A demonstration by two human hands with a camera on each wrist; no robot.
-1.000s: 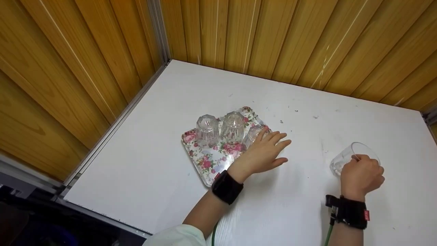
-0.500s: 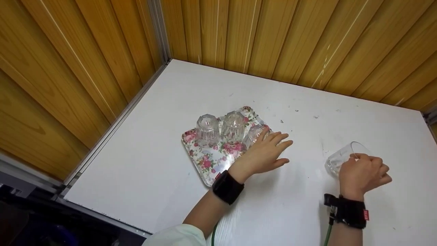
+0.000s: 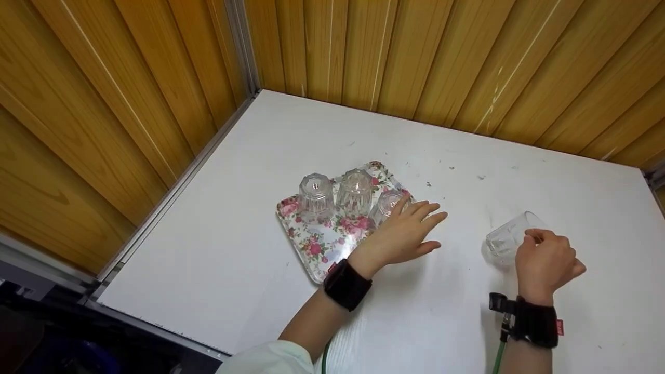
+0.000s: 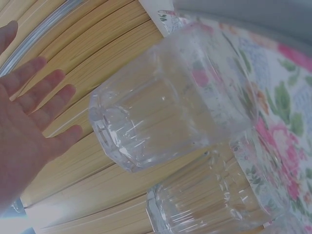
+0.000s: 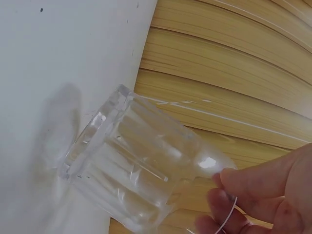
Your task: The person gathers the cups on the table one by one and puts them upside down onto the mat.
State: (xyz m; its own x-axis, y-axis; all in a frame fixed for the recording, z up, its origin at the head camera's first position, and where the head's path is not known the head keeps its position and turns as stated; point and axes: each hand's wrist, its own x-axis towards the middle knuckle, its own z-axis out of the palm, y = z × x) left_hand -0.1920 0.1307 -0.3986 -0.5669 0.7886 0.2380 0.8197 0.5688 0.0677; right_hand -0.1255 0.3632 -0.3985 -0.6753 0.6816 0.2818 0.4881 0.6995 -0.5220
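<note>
Pinching the rim of a clear glass (image 3: 504, 241), the right hand (image 3: 545, 264) has it tilted over the right part of the white table (image 3: 441, 322), base to the left. The glass looks stiff, slick and breakable — probably heaviest at its thick base — so its ribbed lower wall should give a surer grip than the thin rim. The left hand (image 3: 400, 236), fingers spread, holds nothing by one floral tray (image 3: 327, 249), left of the held glass, where three upturned glasses (image 3: 316, 197) stand — four glasses altogether.
</note>
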